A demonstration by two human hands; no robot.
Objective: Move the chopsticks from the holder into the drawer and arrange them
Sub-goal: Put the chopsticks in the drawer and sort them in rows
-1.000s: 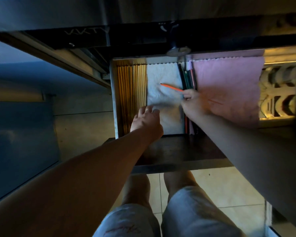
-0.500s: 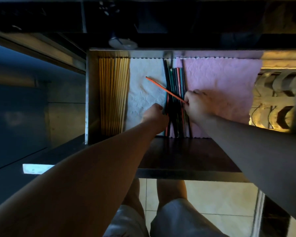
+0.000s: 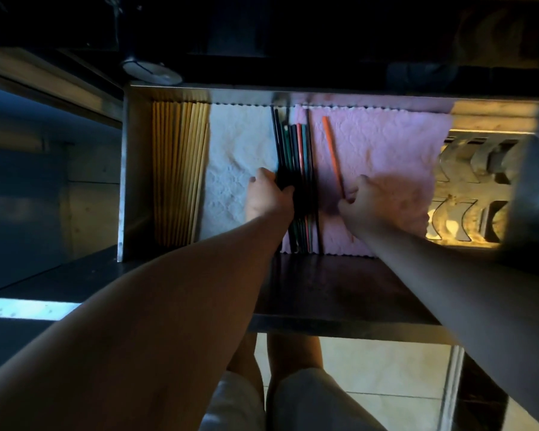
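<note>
Orange chopstick point(image 3: 332, 154) lies lengthways on the pink cloth point(image 3: 386, 157), just right of the dark bundle point(image 3: 296, 157). Right hand point(image 3: 360, 202) pinches its near end; left hand point(image 3: 269, 197) clamps the bundle, inside the drawer point(image 3: 125, 169).

One camera sits on the person's head. It looks forward and down, close above the open drawer point(image 3: 123, 169). Both arms reach away from it, and the knees and floor point(image 3: 386, 365) show at the near edge.

Drawer point(image 3: 128, 169): chopstick row point(image 3: 179, 172) at left; bundle point(image 3: 296, 144) in middle; single chopstick point(image 3: 332, 150) just right.
</note>
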